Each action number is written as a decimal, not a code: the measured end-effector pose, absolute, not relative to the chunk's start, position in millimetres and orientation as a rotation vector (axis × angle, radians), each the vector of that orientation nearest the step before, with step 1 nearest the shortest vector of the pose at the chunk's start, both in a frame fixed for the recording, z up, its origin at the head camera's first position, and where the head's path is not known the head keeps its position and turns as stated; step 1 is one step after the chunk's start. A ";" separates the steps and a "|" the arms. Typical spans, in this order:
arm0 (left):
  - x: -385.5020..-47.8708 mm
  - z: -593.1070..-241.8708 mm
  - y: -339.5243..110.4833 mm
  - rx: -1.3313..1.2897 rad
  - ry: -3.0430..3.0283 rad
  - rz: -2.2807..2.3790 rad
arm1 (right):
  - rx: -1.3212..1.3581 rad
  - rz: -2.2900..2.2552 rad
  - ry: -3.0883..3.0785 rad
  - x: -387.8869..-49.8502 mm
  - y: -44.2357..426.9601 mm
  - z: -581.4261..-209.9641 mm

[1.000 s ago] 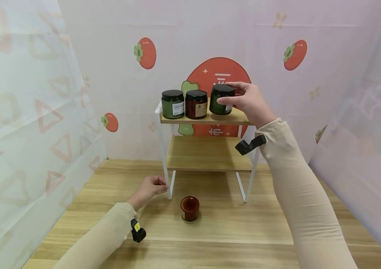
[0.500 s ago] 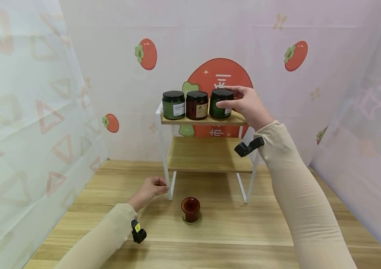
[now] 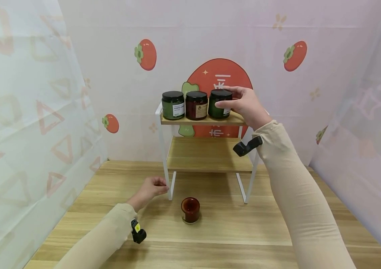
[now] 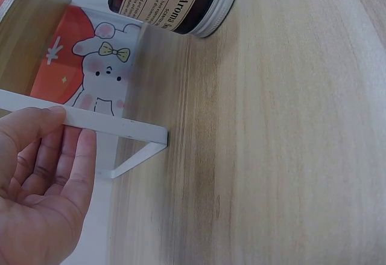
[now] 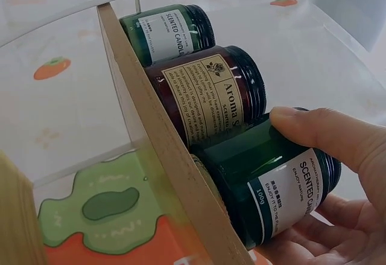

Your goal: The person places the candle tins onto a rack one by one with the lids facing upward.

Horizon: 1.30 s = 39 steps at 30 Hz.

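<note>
Head view: your right hand [image 3: 250,108] grips the right-hand green jar [image 3: 215,113] on the upper shelf [image 3: 203,122]. Left wrist view: your left hand [image 4: 45,204] pinches the rack leg [image 4: 117,125], likely bracing it. Right wrist view: your grip sits near the lid [image 5: 332,171], presumably leaving the base free.

Shows deep green on the right-hand jar [image 3: 218,113] and left-hand jar [image 3: 172,106], reddish brown on the middle jar [image 3: 196,106] and glass cup [image 3: 190,211]. Has black on the lids [image 3: 172,94], white and tan on the labels [image 5: 205,99]. Runs white along the shelf frame [image 3: 162,142], wood-grained across the table [image 3: 244,231], beige down the sleeves [image 3: 301,194], red-fruit-printed over the pale backdrop [image 3: 116,74].
</note>
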<state>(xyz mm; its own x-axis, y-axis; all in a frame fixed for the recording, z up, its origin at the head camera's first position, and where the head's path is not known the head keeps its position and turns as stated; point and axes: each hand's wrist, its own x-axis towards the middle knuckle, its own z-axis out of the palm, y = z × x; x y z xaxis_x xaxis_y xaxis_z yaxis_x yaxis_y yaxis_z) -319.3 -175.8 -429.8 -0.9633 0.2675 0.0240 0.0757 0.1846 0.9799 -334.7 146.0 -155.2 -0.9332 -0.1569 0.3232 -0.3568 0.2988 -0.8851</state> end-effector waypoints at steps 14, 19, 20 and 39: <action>-318.3 -428.5 -175.3 0.315 2.306 1.871 | 0.430 1.634 -2.469 -337.4 146.3 -159.1; -318.1 -428.6 -175.2 0.331 2.303 1.869 | 0.417 1.585 -2.526 -337.4 147.7 -158.4; -318.1 -428.7 -175.3 0.334 2.300 1.870 | 0.420 1.579 -2.538 -337.4 147.9 -158.2; -318.7 -430.5 -175.2 0.294 2.294 1.897 | 0.432 1.566 -2.584 -337.6 147.3 -157.6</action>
